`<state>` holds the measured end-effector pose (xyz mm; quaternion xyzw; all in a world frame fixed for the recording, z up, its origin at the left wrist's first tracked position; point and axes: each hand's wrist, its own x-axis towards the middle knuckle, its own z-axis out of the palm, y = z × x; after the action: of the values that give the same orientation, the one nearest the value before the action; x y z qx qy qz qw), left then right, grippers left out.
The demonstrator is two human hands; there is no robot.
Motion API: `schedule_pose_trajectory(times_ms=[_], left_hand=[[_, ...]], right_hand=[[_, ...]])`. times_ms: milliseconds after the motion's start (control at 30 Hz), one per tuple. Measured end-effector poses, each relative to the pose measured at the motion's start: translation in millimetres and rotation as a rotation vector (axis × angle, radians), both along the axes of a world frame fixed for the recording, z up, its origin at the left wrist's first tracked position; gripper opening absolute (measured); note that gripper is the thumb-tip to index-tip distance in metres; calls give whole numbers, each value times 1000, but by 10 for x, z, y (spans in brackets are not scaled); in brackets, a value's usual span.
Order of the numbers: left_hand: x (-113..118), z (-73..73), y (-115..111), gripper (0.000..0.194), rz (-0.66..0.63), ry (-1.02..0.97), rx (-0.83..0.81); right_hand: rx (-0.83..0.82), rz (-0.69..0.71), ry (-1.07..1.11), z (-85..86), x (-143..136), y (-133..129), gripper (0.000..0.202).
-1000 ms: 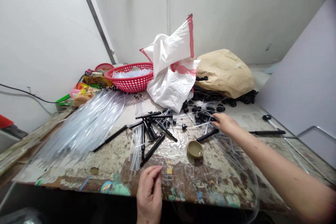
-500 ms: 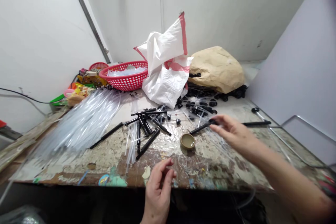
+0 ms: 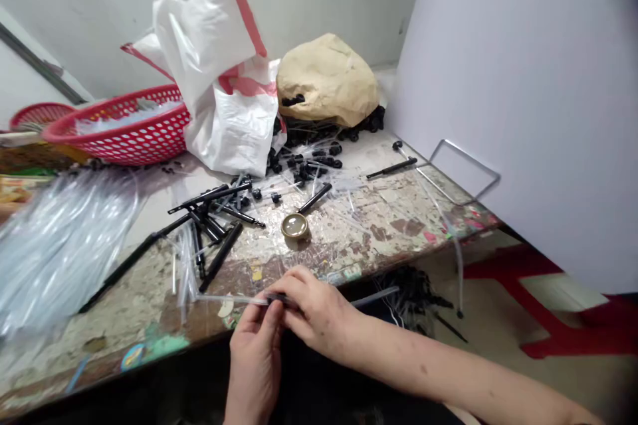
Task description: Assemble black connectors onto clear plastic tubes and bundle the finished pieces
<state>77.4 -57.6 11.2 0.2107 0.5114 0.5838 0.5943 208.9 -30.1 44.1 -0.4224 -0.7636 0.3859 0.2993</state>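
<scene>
My left hand (image 3: 255,352) and my right hand (image 3: 316,309) meet in front of the table's near edge, both with fingers closed in a pinch. A thin clear plastic tube (image 3: 232,299) sticks out to the left from between them. Where the fingertips join, a small dark piece (image 3: 279,299) shows at the tube's end; the fingers hide most of it. Beyond my hands stands a small round dish (image 3: 295,226) of clear liquid. One black rod (image 3: 315,199) lies just behind the dish, and several black rods (image 3: 222,255) lie heaped to its left beside short clear tubes (image 3: 187,265).
Long clear tubes (image 3: 64,239) cover the table's left side. Behind them are a red basket (image 3: 124,139), a white sack (image 3: 219,106) and a brown paper bag (image 3: 329,80) with black fittings around it. A bent metal wire frame (image 3: 498,178) juts out at the right edge.
My right hand has come back from the black parts on the right to meet my left hand. A clear tube with a dark piece now shows between them. The view has turned right.
</scene>
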Motion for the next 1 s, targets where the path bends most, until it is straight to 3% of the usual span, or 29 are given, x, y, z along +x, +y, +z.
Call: schedule_pose_trajectory(times_ms=[167,300,533,700,1000], left_hand=[[-22,115,12,32,106,-61,-5],[-75,177,-36,37,72,-102,27],[-98,237,-75,34,37,-174,108],[-145,223,-115,34,-17,-20,171],[-226,174,-128,28,-33,326,197]], right_hand=[[-12,-23,124,82,76,-18,36],[-2,-115,158,209,267,46,25],[-10,-22,37,226,359,82,29],[-37,-20,-22,114,329,86,24],[321,-37,-110,115,485,466,22]])
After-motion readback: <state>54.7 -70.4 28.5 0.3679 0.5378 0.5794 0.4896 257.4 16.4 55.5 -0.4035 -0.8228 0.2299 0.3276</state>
